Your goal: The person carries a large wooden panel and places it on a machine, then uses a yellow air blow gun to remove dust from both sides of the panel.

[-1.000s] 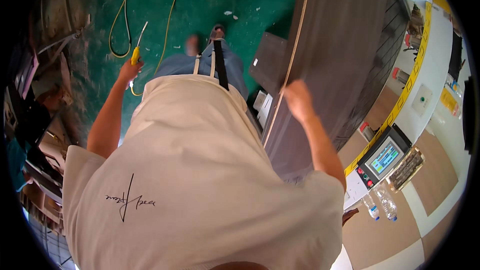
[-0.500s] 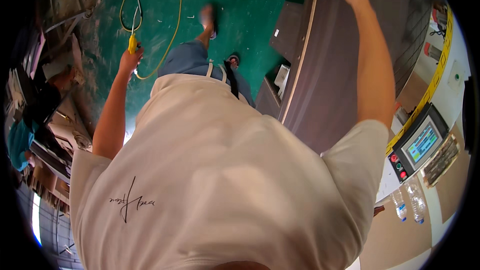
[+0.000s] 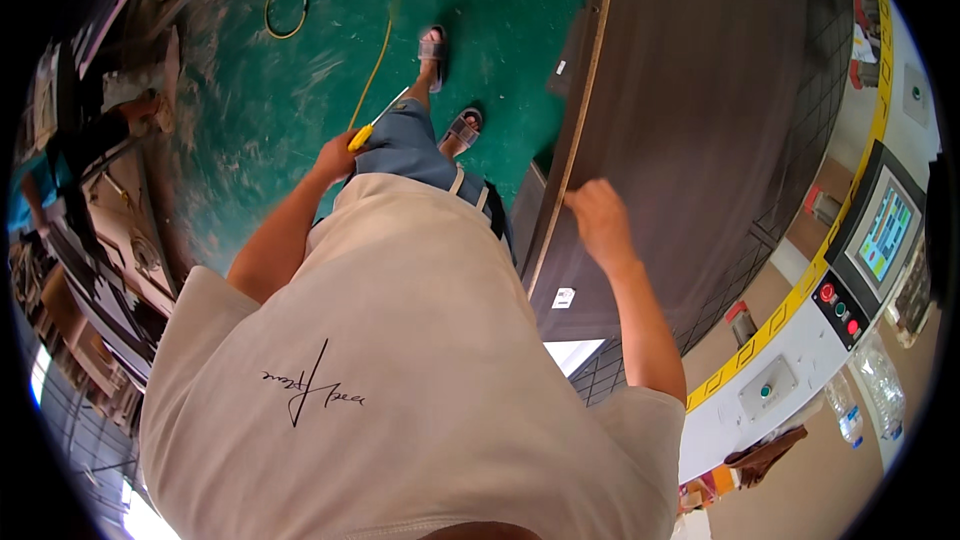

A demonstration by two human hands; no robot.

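Note:
My left hand [image 3: 337,156] is closed around a yellow air blow gun [image 3: 361,137] in front of my thigh. Its thin metal nozzle points up and to the right, and a yellow hose [image 3: 378,62] runs from near the hand across the floor. To the right lies a large dark brown panel [image 3: 690,110] with a pale strip along its left edge. Over that edge is my right hand [image 3: 603,224], its fingers curled in; whether they grip anything is hidden. A small white label [image 3: 564,298] sits on the panel's near corner.
A machine with a yellow-striped rail [image 3: 775,325], a control screen [image 3: 884,225] and push buttons [image 3: 840,309] curves along the right. Plastic bottles [image 3: 880,385] stand beside it. Another person's teal sleeve [image 3: 30,185] shows at far left, near stacked boards [image 3: 95,275]. A hose loop [image 3: 287,0] lies on the green floor.
My right hand has come back toward me along the panel's edge. My left hand, with the blow gun, has moved right and nearer my body. The panel's near corner and label now show.

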